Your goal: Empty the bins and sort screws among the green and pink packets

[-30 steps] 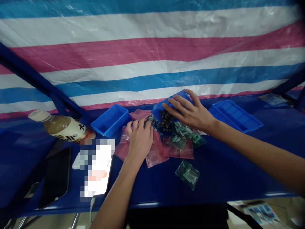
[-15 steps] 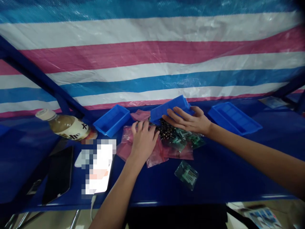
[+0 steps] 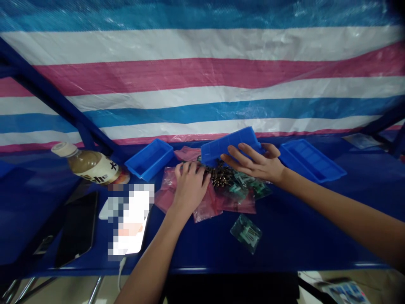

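**Tilting a blue tray (image 3: 229, 143) over a heap of small metal parts (image 3: 219, 176)**

My right hand (image 3: 253, 162) grips the tray, fingers spread along its near side and thumb at the far end, holding it tilted with its low corner at the edge of the heap. The heap lies between my hands, just past the fingertips of my left hand (image 3: 190, 188). That hand rests curled on a pink plastic bag (image 3: 166, 190); I can't tell whether it's pinching anything or only pressing down. Clear packets of green parts (image 3: 242, 190) lie against the heap on the right-hand side, and a lone packet (image 3: 246, 233) sits nearer me, below my right hand. Left of my left hand is a second tray (image 3: 149, 159); right of my right hand, a third (image 3: 311, 160). Beyond my left wrist lie a bottle (image 3: 90, 165) and a phone (image 3: 77, 230).

My one-handed hold is the weak spot: if the tray slips or tips further, it could knock the heap and scatter parts across the bags and slick blue bench (image 3: 284, 245).
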Motion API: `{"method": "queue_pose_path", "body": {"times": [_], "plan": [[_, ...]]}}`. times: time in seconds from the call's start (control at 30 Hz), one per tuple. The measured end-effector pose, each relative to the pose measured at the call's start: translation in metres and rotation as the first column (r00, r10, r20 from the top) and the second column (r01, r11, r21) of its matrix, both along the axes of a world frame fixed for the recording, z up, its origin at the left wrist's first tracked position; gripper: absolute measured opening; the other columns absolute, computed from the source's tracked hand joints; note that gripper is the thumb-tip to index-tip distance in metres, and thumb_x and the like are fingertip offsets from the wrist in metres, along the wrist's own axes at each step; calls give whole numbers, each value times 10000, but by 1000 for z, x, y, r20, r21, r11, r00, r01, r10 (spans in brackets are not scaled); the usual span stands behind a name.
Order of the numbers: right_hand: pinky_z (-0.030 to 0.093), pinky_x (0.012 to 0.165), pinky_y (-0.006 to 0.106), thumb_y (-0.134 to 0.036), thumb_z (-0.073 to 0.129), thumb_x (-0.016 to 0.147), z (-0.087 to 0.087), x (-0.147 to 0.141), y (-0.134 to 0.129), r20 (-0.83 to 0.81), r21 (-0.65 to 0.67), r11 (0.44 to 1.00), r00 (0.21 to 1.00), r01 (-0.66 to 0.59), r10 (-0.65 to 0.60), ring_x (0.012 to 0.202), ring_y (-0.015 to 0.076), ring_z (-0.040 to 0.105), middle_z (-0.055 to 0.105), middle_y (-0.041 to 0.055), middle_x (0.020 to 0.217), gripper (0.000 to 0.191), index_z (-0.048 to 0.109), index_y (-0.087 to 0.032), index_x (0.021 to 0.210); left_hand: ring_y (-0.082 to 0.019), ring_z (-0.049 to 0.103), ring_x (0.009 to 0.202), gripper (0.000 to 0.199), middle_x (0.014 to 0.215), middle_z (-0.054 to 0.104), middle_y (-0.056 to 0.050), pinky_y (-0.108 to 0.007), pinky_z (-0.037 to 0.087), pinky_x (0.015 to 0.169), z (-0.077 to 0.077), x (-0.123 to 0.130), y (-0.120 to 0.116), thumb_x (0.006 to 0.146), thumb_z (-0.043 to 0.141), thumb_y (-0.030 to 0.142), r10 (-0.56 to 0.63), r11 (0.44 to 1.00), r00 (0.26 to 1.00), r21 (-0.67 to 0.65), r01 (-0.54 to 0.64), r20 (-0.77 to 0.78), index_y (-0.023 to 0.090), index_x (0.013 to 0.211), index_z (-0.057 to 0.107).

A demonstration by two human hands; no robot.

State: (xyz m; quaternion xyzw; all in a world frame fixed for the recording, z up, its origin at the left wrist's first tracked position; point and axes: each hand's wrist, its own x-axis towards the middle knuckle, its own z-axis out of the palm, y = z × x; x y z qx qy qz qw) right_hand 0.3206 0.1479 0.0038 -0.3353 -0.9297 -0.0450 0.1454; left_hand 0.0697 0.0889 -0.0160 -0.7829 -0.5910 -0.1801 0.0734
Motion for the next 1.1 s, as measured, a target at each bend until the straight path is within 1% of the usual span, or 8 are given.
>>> {"method": "queue_pose_path", "body": {"times": [0.13,0.3,0.4,0.5,0.63,0.83,0.97,1.1], "plan": [[357,1045,672,-277,432,1025,-1,3,-2,13,-8,1000,1000,23,-23,1329,343,480,509,-53,1453,543,264,-555,1461,-312,508,1102,243,1116,660,-99,-512,315,991,-1,0,1,967,498,333,6,1000,1000,-19,-6,28,206,1029,696],[338,1101,597,-352,467,1004,2,6,0,-54,-98,994,997,44,-50,1307,305,512,596,-81,1364,442,416,-554,1394,-305,508,1116,224,1160,665,-95,-504,309,995,-2,0,1,964,494,282,5,999,999,-42,-3,54,200,1031,692],[338,1096,580,-366,463,997,10,2,-1,-37,-74,993,995,91,-93,1315,305,500,591,-85,1370,436,425,-562,1385,-299,499,1138,238,1191,662,-79,-498,304,1002,-2,0,1,970,487,287,-12,999,997,-49,16,81,209,1077,685],[276,1097,613,-323,480,979,21,-10,5,-83,52,984,983,168,-163,1369,345,415,494,-59,1468,528,347,-533,1445,-290,491,1160,247,1206,658,-73,-490,298,1012,-1,-1,1,971,493,294,-26,998,995,-54,32,101,210,1110,678],[263,1058,655,-392,644,857,26,-31,40,-182,182,942,951,281,-249,1392,438,286,343,95,1552,818,214,-318,1549,-285,499,1152,264,1202,662,-74,-495,295,1013,1,-2,1,988,468,313,-16,998,996,-52,21,93,199,1112,671],[400,963,616,-516,767,702,4,-43,104,-288,-15,915,874,403,-390,1302,431,353,412,161,1460,960,322,-216,1499,-270,503,1166,316,1254,655,-60,-467,338,1000,9,1,-1,1022,393,317,-129,989,990,-63,133,64,192,1199,623],[396,941,652,-520,771,690,-10,-41,117,-143,-87,935,924,344,-354,1285,443,373,442,149,1450,889,411,-242,1453,-262,486,1225,363,1332,614,-65,-457,344,1039,11,5,-5,1010,429,364,-231,969,969,-73,237,85,190,1300,562],[396,935,664,-602,749,675,-14,-36,124,-90,-161,931,934,328,-345,1258,453,402,471,154,1424,883,460,-233,1424,-253,467,1277,419,1404,559,-71,-438,353,1065,10,9,-8,998,446,417,-316,940,942,-99,327,115,214,1356,527]]}}
